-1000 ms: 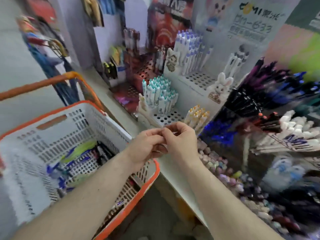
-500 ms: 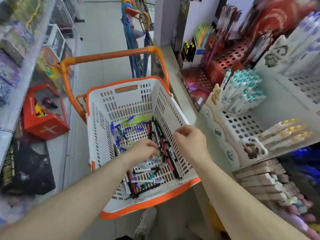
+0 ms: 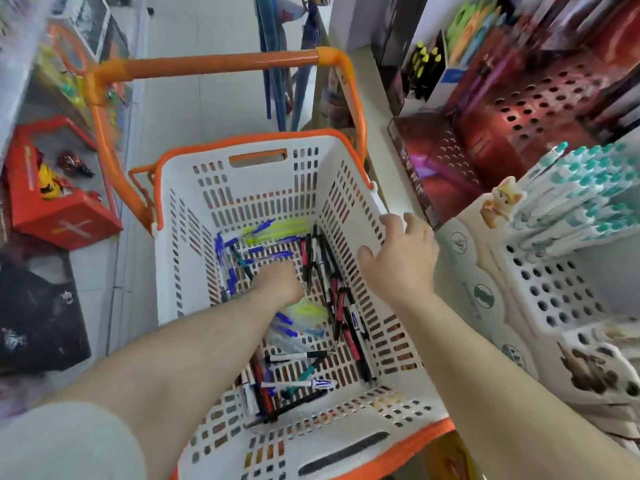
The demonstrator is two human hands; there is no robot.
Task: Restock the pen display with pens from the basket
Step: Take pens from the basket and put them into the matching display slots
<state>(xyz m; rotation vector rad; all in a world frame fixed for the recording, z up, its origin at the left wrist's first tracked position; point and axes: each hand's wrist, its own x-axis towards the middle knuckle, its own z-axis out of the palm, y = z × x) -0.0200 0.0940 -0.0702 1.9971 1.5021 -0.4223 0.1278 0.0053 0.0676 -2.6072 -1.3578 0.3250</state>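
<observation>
Near rim of basket [image 3: 346, 445]: white perforated plastic with orange edging, closest to the viewer; parked tight against the shelf, likely so pens travel a short way to the display.

Loose pens [image 3: 298, 362]: scattered flat on the basket floor, black, red, blue-capped and yellow-green mixed; none sorted, so each pick probably needs a choice by colour or type.

Left hand [image 3: 277, 282]: down inside the basket, knuckles up, resting among the pens near the middle of the floor; fingers curled under and hidden by the back of the hand, so cannot tell whether a pen is pinched or merely touched.

Right hand [image 3: 398, 258]: above the basket's right wall, fingers spread and straight, holding nothing; fingertips at or just over the rim, perhaps to steady the basket while the other hand rummages.

Step in hand: picking the next pen from the basket, by the look of it.

White pen display [image 3: 554, 289]: right of the basket on the shelf, grid of holes largely unfilled in the lower tier; teal-capped pens [image 3: 581, 202] crowded in the tier above, tilted back.

Red display [image 3: 540, 109]: farther along the shelf, many open holes.

Orange handle [image 3: 221, 65]: raised at the far end of the basket, out of the way of reaching arms.
</observation>
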